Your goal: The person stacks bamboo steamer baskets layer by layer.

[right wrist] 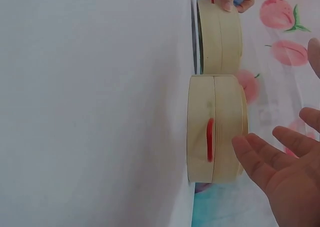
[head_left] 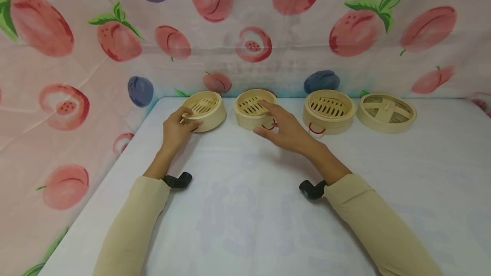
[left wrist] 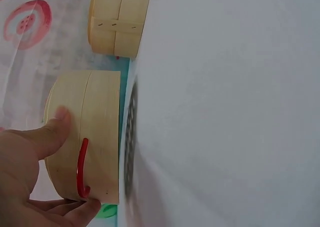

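Note:
Four pale bamboo pieces stand in a row at the back of a white table. My left hand (head_left: 176, 132) grips the leftmost steamer basket (head_left: 212, 118), thumb on its front wall near the red handle (left wrist: 82, 167). That basket is slightly tilted, and a gap and a shadow show beneath it in the left wrist view. My right hand (head_left: 289, 133) is at the second steamer basket (head_left: 245, 119), with fingers spread and the thumb apart. It holds nothing; whether a fingertip touches the rim, I cannot tell. Both baskets have slotted bottoms inside.
Farther right stand a third slotted steamer basket (head_left: 331, 126) with a red handle and a round bamboo lid (head_left: 383, 127) with crossed bands. Behind them hangs a fruit-print cloth (head_left: 291, 54), which also runs along the left side. Black wrist cameras (head_left: 182, 180) sit by both sleeves.

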### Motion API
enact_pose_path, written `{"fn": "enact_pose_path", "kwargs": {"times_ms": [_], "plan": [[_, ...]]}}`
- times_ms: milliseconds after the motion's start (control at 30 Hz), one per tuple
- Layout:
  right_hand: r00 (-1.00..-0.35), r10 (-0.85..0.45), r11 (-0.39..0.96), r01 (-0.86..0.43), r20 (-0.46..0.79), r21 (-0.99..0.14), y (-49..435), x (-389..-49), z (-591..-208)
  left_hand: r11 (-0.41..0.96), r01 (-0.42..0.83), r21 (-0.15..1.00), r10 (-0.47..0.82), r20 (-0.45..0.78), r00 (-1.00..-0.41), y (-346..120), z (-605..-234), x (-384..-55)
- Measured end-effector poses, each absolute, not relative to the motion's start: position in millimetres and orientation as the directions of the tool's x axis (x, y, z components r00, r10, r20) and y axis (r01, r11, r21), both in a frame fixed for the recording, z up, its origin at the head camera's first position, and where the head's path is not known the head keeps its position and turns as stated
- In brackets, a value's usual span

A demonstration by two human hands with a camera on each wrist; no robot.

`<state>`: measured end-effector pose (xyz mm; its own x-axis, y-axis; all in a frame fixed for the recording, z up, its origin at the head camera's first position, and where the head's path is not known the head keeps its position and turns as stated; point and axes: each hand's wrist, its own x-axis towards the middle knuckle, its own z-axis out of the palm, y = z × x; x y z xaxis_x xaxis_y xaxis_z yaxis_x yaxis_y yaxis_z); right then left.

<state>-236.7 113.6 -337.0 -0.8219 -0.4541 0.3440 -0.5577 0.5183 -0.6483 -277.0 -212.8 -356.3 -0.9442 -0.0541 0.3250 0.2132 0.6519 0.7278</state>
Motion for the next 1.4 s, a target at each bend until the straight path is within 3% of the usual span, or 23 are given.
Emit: {"fn": "enact_pose_path", "kwargs": {"times_ms": [267,800,1400], "plan": [[-0.831,-0.444,0.525,-0.545,0.335,-0.654,105.2,-240.4,-333.4,0.585,0.26,0.768,-0.009,0.328,-0.945,-215.0,-340.5,-260.2],[-0.845,-0.449,0.416,-0.485,0.29,-0.769,82.5,-260.3,-320.6,0.462,0.298,0.835,0.099,0.285,-0.953,-215.0,-328.3,-239.0],[-0.771,-0.539,0.524,-0.621,0.338,-0.583,64.1,-263.9,-315.7,0.3,0.326,0.896,0.205,0.273,-0.94,-210.1,-327.0,-232.4]]}}
